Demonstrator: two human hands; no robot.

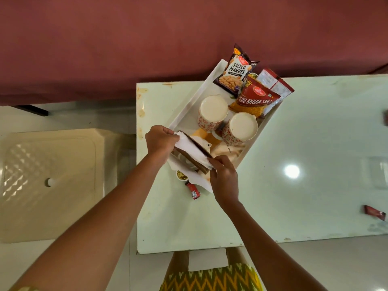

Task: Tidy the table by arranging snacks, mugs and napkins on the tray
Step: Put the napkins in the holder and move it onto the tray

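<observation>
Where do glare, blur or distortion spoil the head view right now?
Head view: a round white glare sits on the table right of the tray; wide-angle stretch swells the forearms; the red packet at the right edge is blurred; the left hand, right hand, napkins and mugs read clearly.

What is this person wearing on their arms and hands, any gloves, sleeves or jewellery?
Nothing on the left hand or right hand: no gloves, rings or watch show. The left forearm and right forearm are bare. The garment at the waist has a yellow, green and orange zigzag pattern.
</observation>
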